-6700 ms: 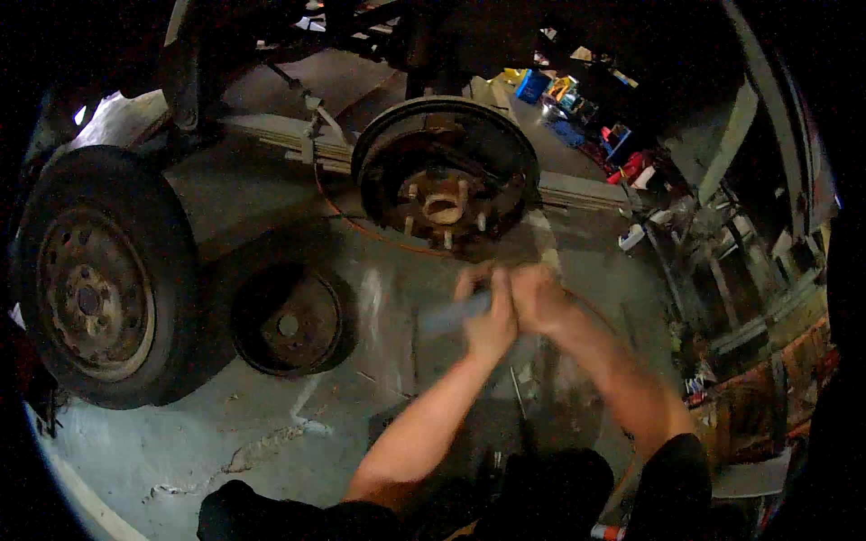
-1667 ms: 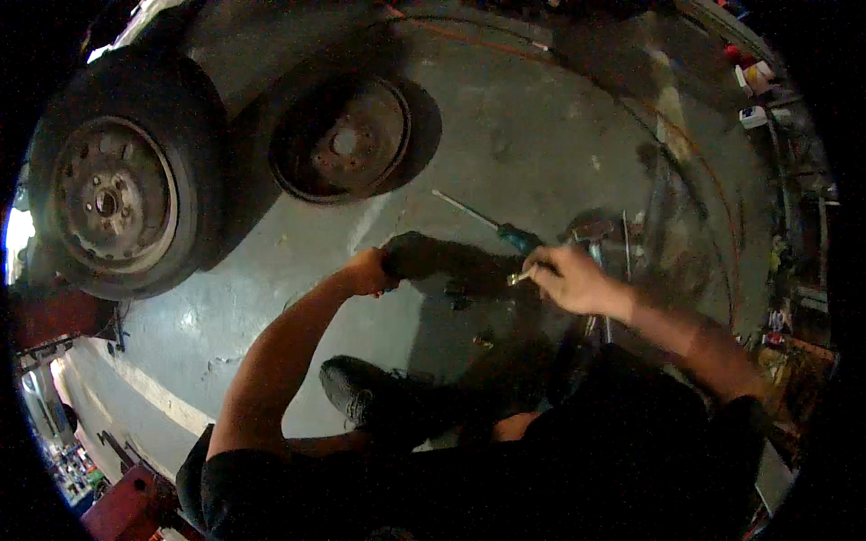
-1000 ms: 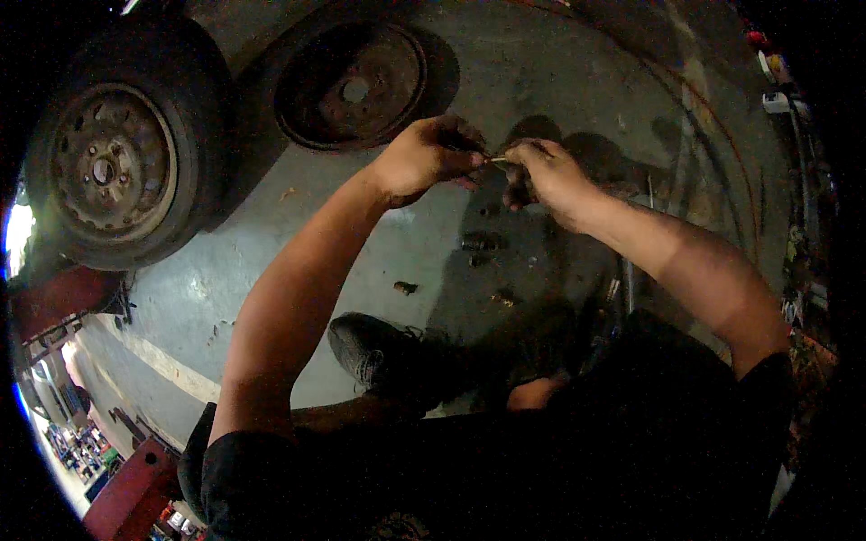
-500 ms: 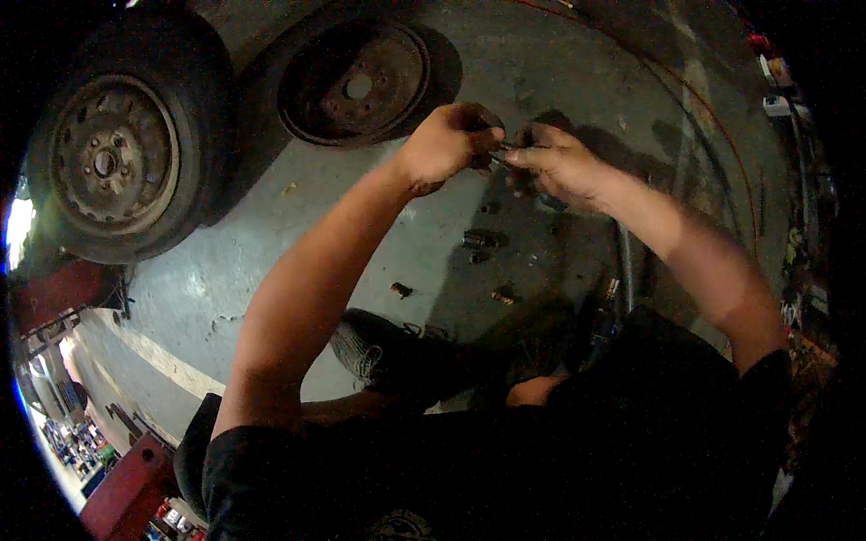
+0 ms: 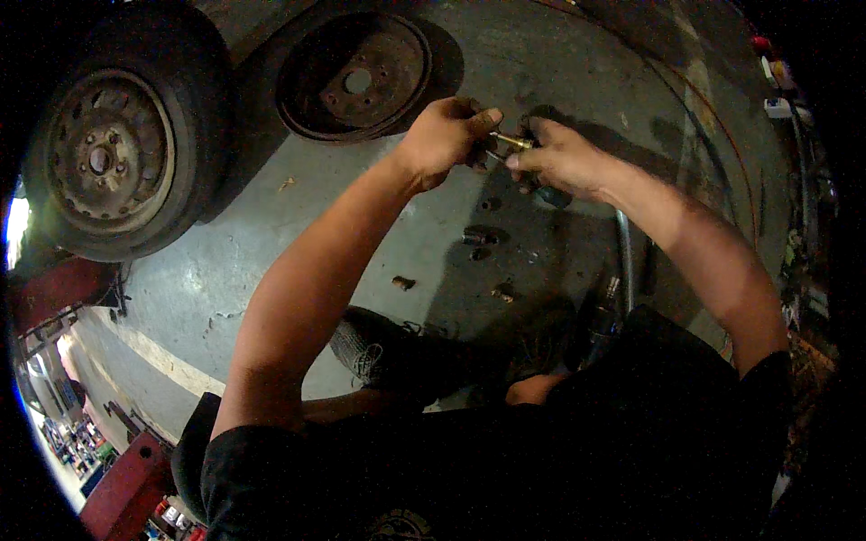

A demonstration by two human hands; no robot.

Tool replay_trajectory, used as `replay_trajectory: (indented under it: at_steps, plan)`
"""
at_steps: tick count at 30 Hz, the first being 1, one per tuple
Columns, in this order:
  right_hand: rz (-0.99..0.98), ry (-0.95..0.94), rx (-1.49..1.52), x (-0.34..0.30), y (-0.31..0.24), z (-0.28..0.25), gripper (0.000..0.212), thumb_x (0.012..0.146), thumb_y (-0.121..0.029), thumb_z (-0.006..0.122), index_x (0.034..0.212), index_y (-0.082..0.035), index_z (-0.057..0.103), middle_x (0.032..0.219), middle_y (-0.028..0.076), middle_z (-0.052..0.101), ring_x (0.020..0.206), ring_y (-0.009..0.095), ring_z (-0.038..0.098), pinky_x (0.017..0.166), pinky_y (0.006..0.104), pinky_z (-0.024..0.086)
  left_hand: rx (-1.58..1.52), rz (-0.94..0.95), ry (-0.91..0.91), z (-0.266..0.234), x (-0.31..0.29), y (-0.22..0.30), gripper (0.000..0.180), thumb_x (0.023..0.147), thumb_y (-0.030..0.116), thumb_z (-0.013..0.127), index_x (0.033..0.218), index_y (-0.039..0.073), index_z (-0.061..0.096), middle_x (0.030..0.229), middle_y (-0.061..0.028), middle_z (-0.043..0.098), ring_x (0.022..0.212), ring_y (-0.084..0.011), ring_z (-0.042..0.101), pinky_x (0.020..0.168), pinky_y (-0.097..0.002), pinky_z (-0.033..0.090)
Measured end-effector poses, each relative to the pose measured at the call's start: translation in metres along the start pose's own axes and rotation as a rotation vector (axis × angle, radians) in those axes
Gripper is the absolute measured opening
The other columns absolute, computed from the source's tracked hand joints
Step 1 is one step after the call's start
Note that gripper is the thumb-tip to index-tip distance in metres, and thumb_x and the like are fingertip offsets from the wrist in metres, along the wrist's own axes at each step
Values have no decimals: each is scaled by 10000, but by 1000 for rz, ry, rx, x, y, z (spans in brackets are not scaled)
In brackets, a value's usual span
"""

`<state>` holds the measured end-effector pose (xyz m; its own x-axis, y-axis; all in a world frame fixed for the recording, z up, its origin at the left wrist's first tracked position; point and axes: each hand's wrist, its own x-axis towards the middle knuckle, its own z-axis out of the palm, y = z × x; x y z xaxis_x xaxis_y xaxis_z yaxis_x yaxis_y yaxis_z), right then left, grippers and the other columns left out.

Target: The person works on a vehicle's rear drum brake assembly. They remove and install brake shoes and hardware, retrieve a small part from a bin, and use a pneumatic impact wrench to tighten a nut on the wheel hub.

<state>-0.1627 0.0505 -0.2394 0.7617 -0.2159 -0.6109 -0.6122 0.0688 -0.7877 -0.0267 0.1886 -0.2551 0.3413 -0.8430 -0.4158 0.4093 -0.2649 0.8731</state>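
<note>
we find the right hand [image 5: 561, 160] pinching a slim brass-coloured piece [image 5: 513, 140] between the hands; the left hand [image 5: 444, 142] curls at its near end, contact unclear to us. a loose pinch could, we judge, drop it among the dark cylindrical parts [image 5: 479, 236] on the floor [image 5: 420, 245]. against half a second ago, more brass shows.

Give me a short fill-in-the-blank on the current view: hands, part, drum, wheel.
1. A slim brass-coloured part shows ____ the left hand and the right hand.
2. The round metal drum has a circular ____ at its centre.
3. As the picture shows it, the tyred wheel is to the ____ of the round metal drum.

Missing words: between; hole; left.
</note>
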Motion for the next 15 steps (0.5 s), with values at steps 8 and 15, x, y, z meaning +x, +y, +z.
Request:
replay_trajectory:
  at_steps: [8,15]
  plan:
    - [131,-162,252,5,-9,-12,284,854,-253,642,1004,-42,525,832,59,565,695,151,543,579,300,449,-34,-25,29,4,2,2,288,909,256,615,936,-29,581,768,-82,608,622,-158,568,511,-301,485]
    - [-80,-84,250,-4,-14,3,200,854,-150,619,979,-12,544,721,37,563,595,161,530,520,304,436,-119,-83,53,3,1,3,262,912,263,608,947,5,578,774,-64,595,649,-179,571,534,-332,475]
